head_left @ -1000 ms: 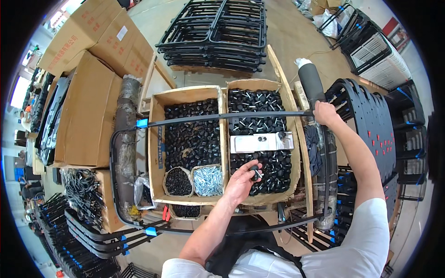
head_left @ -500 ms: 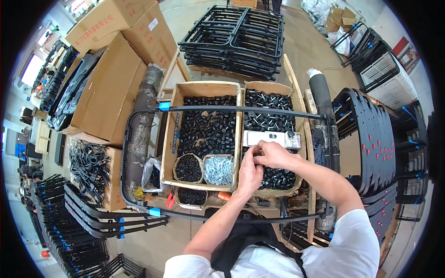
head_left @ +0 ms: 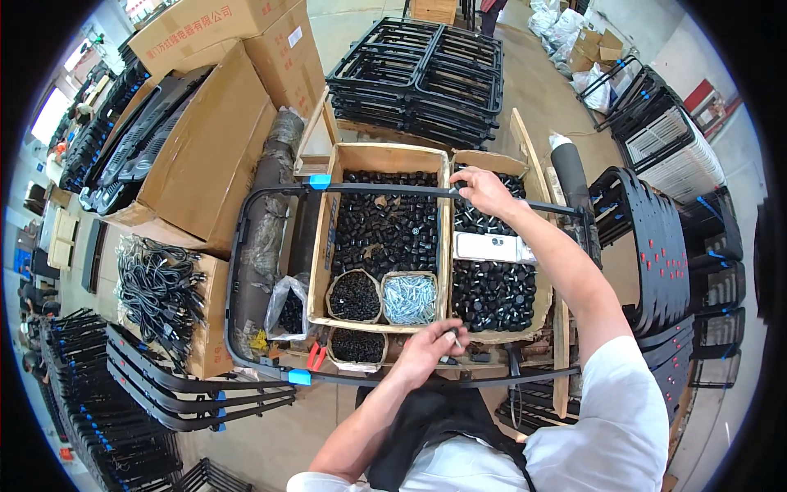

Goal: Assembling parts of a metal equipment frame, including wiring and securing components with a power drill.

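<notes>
A black tubular frame (head_left: 385,189) with rounded corners lies across two wooden bins. At its far rail is my right hand (head_left: 485,193), thumb and fingers closed together; whatever they hold is hidden. My left hand (head_left: 428,348) is above the near rail, pinching a small black part (head_left: 452,333). Black caps (head_left: 377,238) fill the left bin, with pockets of silver screws (head_left: 410,297) and small black screws (head_left: 355,295) at its near end. In the right bin are black knobs (head_left: 496,295), some with metal studs. A white phone (head_left: 492,246) lies across that bin under my right forearm.
Red-handled pliers (head_left: 316,355) and a bag (head_left: 287,307) lie near the left bin. Cardboard boxes (head_left: 201,156) and coiled black cables (head_left: 160,291) stand at left. Frames are stacked at the far side (head_left: 418,74), and curved black panels (head_left: 639,254) at right.
My hands have parted: the right has moved away from me to the far rail, the left nearer to me. The whole scene has shifted slightly right in view.
</notes>
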`<state>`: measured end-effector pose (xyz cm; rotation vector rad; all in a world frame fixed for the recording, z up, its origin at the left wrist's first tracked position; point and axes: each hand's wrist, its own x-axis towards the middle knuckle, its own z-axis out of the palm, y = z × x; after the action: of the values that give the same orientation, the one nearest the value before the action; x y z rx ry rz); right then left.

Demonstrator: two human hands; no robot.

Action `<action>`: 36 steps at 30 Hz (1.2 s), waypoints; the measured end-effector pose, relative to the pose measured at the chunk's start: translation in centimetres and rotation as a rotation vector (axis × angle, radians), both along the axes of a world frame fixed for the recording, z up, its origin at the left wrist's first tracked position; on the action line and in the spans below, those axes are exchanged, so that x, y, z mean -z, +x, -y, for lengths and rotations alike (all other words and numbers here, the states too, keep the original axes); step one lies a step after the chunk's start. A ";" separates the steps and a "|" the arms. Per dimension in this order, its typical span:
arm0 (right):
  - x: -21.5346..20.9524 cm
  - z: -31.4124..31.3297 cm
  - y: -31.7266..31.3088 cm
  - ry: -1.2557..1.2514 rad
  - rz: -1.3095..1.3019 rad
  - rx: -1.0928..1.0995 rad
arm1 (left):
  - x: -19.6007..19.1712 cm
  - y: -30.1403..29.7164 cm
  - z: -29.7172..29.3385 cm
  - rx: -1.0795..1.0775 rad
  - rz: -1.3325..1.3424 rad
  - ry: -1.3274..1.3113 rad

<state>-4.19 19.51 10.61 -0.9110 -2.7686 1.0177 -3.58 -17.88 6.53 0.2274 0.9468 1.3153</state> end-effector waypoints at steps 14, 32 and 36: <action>1.4 -1.0 -3.3 0.398 0.163 -0.179 | -1.4 -4.5 8.5 0.145 -0.759 -0.010; 1.9 -1.3 -5.0 0.333 0.325 -0.020 | -0.7 -1.9 9.3 0.181 -0.936 -0.018; 1.0 -1.6 -5.3 0.215 0.411 0.005 | -0.7 -0.7 8.8 0.279 -0.916 -0.032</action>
<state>-9.50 21.12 9.58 -1.2080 -3.1167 0.5633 -4.26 -26.66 7.27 0.9543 1.6231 0.9131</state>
